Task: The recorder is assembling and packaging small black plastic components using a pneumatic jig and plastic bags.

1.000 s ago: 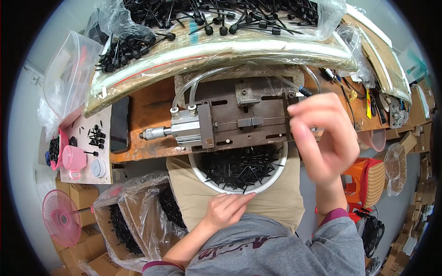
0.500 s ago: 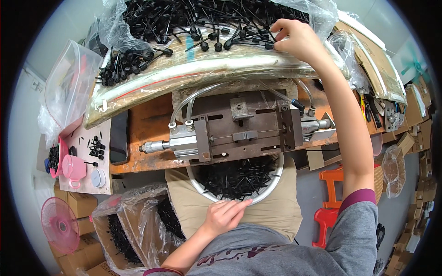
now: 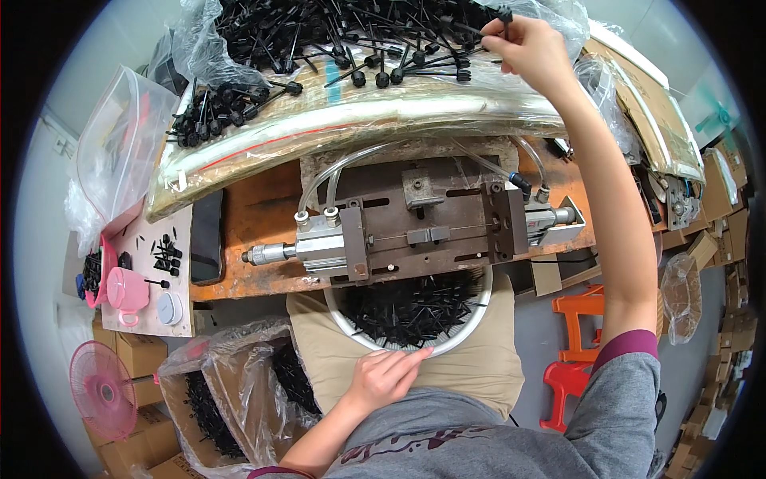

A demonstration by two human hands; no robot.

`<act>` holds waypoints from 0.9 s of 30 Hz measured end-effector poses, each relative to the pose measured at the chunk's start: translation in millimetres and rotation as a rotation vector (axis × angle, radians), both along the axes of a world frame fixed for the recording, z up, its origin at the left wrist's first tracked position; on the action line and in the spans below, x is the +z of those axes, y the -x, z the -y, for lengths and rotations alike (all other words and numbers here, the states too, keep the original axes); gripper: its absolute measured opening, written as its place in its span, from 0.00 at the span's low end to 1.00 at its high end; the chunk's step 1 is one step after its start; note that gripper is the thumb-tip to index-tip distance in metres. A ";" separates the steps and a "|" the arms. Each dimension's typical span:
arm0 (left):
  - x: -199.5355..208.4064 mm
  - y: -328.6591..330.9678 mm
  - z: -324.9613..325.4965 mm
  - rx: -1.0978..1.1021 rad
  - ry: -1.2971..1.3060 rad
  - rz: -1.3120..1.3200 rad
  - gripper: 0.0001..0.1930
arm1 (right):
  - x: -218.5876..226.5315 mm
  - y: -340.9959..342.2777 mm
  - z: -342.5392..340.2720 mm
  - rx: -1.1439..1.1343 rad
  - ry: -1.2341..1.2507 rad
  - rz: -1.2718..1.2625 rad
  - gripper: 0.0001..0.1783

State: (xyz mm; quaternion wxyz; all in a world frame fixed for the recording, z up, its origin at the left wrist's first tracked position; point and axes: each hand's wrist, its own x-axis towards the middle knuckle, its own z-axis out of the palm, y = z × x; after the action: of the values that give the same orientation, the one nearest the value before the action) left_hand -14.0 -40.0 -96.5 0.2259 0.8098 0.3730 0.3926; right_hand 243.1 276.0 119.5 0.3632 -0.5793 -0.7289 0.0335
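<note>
My right hand (image 3: 531,52), at the far right of the heap, pinches a black plastic stem with a round knobbed head (image 3: 505,15), its head sticking up above the fingers. Many like parts form the heap (image 3: 319,32) on a plastic-wrapped cardboard sheet, several lying loose along its near side. In my lap sits a round white basket (image 3: 457,342) filled with thin black pieces (image 3: 411,307). My left hand (image 3: 387,378) rests with closed fingers on the near rim of that basket. What its fingertips touch beyond the rim is partly hidden.
Between heap and lap stands a metal fixture (image 3: 423,215) with air cylinders and clear hoses on a wooden bench (image 3: 239,239). At left are a phone (image 3: 207,239), a pink cup (image 3: 128,291) and a pink fan (image 3: 104,389). Bagged cartons (image 3: 231,391) and red stools (image 3: 562,391) flank me.
My right hand has moved up and slightly right from the near edge of the heap, and a black knobbed stem now shows in its fingers. My left hand has stayed at the basket rim.
</note>
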 end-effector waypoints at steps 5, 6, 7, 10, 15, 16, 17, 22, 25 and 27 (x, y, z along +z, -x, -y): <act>14.2 0.2 -5.3 -0.015 -0.012 0.026 0.18 | 6.6 -40.2 1.1 0.166 -0.122 -0.328 0.14; 20.3 1.1 -6.8 -0.007 -0.014 0.040 0.18 | 7.5 -31.6 15.0 0.217 -0.063 -0.449 0.15; 26.9 -0.3 -11.5 0.029 -0.035 0.114 0.17 | 6.1 -23.8 33.1 0.258 -0.002 -0.564 0.16; 59.2 0.9 -29.4 0.134 -0.073 0.257 0.16 | -7.5 -7.5 78.8 0.494 0.203 -0.779 0.13; 114.1 1.6 -53.0 0.078 0.431 0.733 0.31 | -31.6 28.2 162.8 0.522 0.664 -0.962 0.12; 118.6 -1.1 -55.8 0.048 0.448 0.804 0.32 | -37.3 31.5 172.4 0.533 0.723 -0.994 0.12; 119.6 -0.8 -57.2 0.017 0.489 0.809 0.30 | -42.9 33.7 179.4 0.544 0.782 -1.026 0.12; 117.9 5.1 -54.9 -0.056 0.465 0.662 0.22 | -58.9 32.5 193.9 0.531 0.879 -1.045 0.12; 120.2 2.1 -51.2 0.007 0.322 0.485 0.20 | -64.6 33.0 196.9 0.513 0.847 -1.088 0.13; 123.0 2.0 -54.0 0.008 0.069 0.267 0.20 | -68.6 34.8 197.5 0.472 0.794 -1.077 0.13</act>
State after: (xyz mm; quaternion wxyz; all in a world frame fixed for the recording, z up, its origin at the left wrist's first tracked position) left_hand -16.0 14.0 26.6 0.2997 0.7406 0.3559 0.4848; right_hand 208.3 78.4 50.8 0.4175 -0.3972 -0.4867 0.6565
